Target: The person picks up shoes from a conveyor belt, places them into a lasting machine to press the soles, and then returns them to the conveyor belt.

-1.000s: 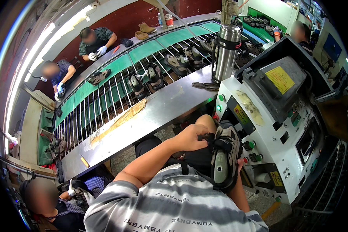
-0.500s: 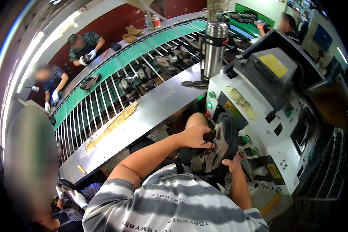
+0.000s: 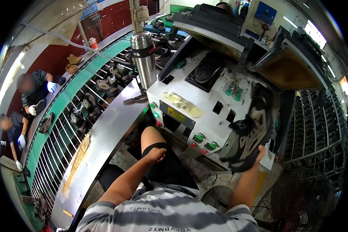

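A grey-and-beige sports shoe with dark laces and a dark sole is gripped at its lower side by my right hand. It is tilted up over the right part of the white machine, its upper end at the pad there; I cannot tell whether it touches. My left hand is curled closed above my thigh, with nothing seen in it. A dark shoe stands on the machine's left bed under a raised dark lid.
A steel flask stands on the metal bench left of the machine. Beyond runs a green conveyor with rods and several shoes, two gloved co-workers behind it. A fan and shoe rack are at right.
My view has swung right. My right hand has carried the shoe from my lap up over the machine's right side. My left hand has let go of the shoe and drawn back above my thigh.
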Motion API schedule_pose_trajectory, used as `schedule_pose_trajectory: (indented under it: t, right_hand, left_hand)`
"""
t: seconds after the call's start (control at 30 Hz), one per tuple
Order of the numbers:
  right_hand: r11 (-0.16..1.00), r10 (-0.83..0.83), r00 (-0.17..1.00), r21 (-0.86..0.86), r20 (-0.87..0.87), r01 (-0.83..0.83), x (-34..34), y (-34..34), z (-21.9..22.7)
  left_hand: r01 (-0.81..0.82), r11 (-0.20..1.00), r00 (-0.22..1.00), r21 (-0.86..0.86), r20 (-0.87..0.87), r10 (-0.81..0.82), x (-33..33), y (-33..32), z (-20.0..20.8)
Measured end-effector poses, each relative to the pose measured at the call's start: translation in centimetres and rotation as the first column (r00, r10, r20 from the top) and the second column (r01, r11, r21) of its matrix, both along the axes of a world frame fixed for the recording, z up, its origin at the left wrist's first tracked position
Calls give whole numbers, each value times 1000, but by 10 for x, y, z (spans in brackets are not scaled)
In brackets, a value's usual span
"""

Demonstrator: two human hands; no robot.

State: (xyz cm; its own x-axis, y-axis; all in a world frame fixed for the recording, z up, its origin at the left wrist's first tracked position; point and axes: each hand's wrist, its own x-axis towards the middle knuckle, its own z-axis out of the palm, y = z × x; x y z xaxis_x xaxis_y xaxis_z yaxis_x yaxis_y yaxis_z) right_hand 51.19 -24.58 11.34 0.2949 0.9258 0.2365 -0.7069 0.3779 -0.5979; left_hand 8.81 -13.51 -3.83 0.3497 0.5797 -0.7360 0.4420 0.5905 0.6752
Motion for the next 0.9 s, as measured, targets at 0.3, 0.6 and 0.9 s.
schedule_pose_trajectory:
  t: [0.3,0.6,0.9]
  right_hand:
    - [319,-54,244,-214,968,923,163,132,126]
    - [160,620,22,-154,784,975,164,220,97]
    - [476,204,-508,369,837,798,142,97,18]
  left_hand:
    - [-124,990,991,72,58,120,9,-5,8]
    - [-77,990,987,-122,131,93,7,13,4]
    - [274,954,961,126,12,-277,60,20,4]
